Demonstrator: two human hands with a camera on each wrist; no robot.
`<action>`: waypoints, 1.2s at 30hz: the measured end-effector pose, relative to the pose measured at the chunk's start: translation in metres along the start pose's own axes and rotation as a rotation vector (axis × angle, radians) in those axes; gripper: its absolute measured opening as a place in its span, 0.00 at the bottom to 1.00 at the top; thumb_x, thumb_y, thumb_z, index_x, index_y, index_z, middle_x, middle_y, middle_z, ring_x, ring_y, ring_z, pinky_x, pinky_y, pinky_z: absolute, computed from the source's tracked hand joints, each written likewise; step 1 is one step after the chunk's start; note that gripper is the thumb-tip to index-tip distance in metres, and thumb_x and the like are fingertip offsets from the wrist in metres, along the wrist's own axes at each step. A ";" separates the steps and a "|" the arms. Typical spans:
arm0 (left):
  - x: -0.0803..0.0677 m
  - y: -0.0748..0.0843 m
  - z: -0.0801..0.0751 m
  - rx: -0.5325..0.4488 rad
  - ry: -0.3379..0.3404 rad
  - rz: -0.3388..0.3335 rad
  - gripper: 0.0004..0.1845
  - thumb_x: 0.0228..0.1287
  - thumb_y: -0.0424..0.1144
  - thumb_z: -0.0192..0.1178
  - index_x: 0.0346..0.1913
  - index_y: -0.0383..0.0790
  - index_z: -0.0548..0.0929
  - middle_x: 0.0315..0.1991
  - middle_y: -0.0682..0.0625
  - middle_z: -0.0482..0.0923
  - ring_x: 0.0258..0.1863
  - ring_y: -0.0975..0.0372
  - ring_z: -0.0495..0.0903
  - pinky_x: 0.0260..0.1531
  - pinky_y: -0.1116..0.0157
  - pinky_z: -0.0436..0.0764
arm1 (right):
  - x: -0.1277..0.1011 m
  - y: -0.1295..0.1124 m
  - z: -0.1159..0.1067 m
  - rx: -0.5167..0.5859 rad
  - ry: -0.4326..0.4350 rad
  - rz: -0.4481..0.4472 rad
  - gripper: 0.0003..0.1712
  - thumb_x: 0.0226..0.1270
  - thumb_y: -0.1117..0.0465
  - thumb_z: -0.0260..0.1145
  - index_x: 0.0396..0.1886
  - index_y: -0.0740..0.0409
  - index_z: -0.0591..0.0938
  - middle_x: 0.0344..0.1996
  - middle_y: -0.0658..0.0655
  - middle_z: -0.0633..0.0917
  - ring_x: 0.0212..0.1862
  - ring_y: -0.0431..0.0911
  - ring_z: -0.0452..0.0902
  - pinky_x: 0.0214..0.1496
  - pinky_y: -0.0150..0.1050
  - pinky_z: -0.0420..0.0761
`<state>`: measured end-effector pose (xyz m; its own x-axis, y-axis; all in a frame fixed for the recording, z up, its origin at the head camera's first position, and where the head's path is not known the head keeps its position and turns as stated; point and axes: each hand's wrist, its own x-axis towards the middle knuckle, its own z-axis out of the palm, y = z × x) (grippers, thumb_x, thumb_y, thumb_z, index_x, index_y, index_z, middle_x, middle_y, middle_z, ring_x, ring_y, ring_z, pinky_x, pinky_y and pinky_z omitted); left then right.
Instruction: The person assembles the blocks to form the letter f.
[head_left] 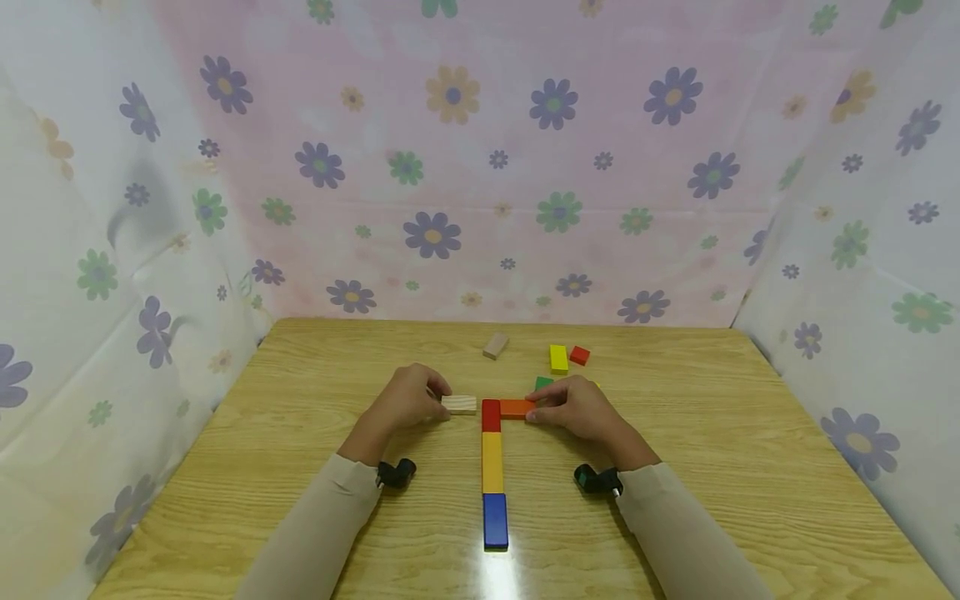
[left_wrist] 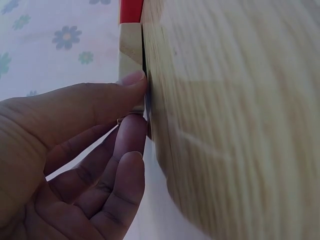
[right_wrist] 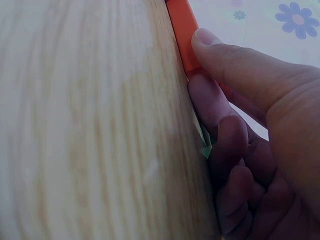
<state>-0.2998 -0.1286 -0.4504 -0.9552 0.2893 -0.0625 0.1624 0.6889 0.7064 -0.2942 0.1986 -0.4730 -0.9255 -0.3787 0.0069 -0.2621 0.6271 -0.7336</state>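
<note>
My left hand pinches the outer end of a plain wooden block lying on the table. In the left wrist view the thumb and a finger hold that block. A small gap parts it from a red block in the head view. On the other side my right hand pinches the outer end of an orange block, whose inner end meets the red block. Below the red block, a yellow block and a blue block continue a straight column toward me.
Farther back lie another plain wooden block, a yellow block and a small red block. A green block is partly hidden behind my right hand. Flowered cloth hangs behind the wooden table and on both sides.
</note>
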 end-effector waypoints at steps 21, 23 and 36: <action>-0.003 0.009 0.004 0.013 -0.006 0.010 0.15 0.49 0.32 0.82 0.42 0.41 0.91 0.37 0.51 0.85 0.35 0.60 0.80 0.36 0.64 0.83 | 0.000 0.002 0.000 -0.002 0.004 0.008 0.19 0.61 0.44 0.78 0.50 0.41 0.91 0.31 0.43 0.89 0.36 0.44 0.81 0.40 0.41 0.79; -0.003 0.009 0.004 0.016 -0.007 0.011 0.15 0.49 0.32 0.82 0.41 0.41 0.91 0.36 0.51 0.85 0.35 0.60 0.80 0.36 0.64 0.83 | 0.000 0.001 0.000 -0.005 0.004 0.009 0.19 0.61 0.44 0.78 0.50 0.41 0.91 0.31 0.43 0.88 0.36 0.44 0.80 0.40 0.40 0.79; -0.004 0.010 0.004 0.030 -0.005 0.003 0.15 0.48 0.32 0.82 0.40 0.41 0.90 0.35 0.52 0.85 0.34 0.60 0.80 0.35 0.64 0.83 | 0.001 0.001 0.001 0.004 -0.001 0.006 0.19 0.60 0.44 0.79 0.50 0.42 0.92 0.31 0.43 0.89 0.35 0.44 0.80 0.39 0.40 0.79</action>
<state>-0.2937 -0.1201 -0.4461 -0.9535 0.2944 -0.0641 0.1724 0.7079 0.6850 -0.2948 0.1984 -0.4741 -0.9268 -0.3756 0.0015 -0.2551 0.6266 -0.7365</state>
